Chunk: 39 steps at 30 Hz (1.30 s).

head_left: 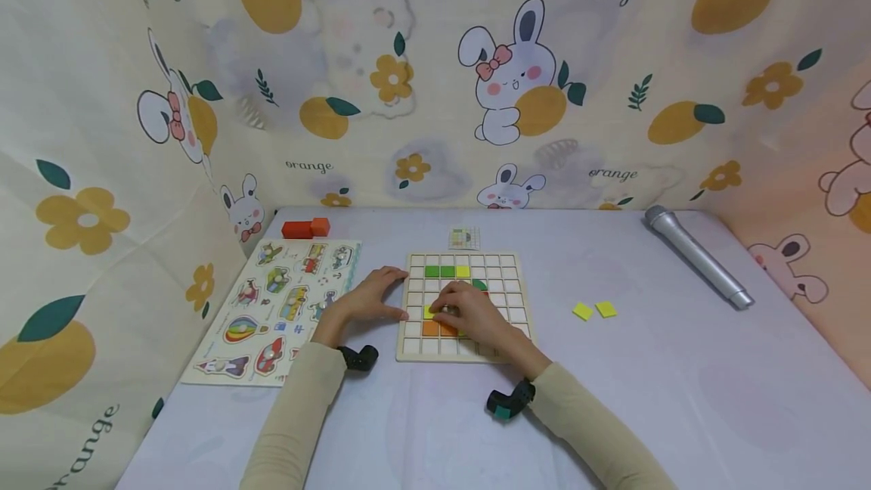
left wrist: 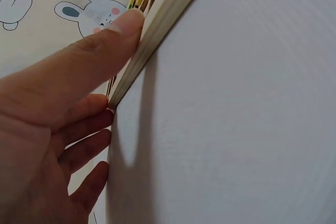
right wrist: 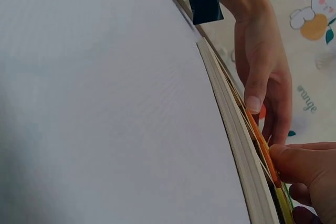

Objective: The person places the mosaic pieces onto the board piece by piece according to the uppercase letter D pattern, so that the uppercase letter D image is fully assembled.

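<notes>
A wooden grid board lies in front of me, with colored tiles in some of its cells. My left hand rests at the board's left edge, fingers spread and thumb tip against the rim; in the left wrist view the thumb touches the side of the frame. My right hand reaches over the board, thumb and index finger curled together at a yellow tile, pinching its right side. Orange tiles lie just below that. Two green tiles and a yellow one sit in an upper row.
Two loose yellow tiles lie right of the board. A small pattern card is behind it. At left lie a picture puzzle board and red blocks. A silver cylindrical stick lies at the back right.
</notes>
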Tool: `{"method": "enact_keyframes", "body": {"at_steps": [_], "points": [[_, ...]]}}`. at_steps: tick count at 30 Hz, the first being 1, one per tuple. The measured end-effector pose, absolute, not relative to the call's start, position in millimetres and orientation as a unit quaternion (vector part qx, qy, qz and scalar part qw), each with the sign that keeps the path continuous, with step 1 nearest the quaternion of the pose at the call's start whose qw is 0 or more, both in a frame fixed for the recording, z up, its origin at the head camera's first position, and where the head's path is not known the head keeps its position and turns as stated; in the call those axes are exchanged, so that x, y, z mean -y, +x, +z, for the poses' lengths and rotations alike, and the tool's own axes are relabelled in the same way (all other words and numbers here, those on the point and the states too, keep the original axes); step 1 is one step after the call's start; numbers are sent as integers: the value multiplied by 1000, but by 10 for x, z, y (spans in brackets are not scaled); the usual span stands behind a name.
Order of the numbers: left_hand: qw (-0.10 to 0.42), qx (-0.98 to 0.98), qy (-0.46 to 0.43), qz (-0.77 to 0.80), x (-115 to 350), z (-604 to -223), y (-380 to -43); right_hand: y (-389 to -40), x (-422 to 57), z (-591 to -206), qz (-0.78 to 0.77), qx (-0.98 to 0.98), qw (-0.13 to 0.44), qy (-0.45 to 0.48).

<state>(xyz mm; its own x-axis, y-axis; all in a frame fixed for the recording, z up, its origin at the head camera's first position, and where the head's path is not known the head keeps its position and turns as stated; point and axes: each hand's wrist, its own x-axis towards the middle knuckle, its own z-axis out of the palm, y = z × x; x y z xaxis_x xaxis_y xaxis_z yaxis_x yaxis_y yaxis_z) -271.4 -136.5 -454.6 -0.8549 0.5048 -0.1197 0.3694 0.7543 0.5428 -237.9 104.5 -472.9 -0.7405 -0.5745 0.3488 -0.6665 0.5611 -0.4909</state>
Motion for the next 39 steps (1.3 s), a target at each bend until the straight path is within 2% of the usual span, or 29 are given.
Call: {"method": "enact_keyframes", "body": {"at_steps": [13, 20, 30, 39], "points": [[131, -929, 236, 252, 1363, -4555, -2725, -2372, -1169, -4620, 316, 889, 61, 325], [127, -923, 249, 263, 1354, -4504, -2699, -2365, -1491, -4529, 305, 894, 79, 318], [137, -926, 237, 259, 1352, -4511, -2699, -2265, -2043, -4457, 291, 916, 51, 272], [140, -928, 230, 256, 1353, -4522, -2707, -2139, -2509, -4436, 252, 935, 68, 239]]}}
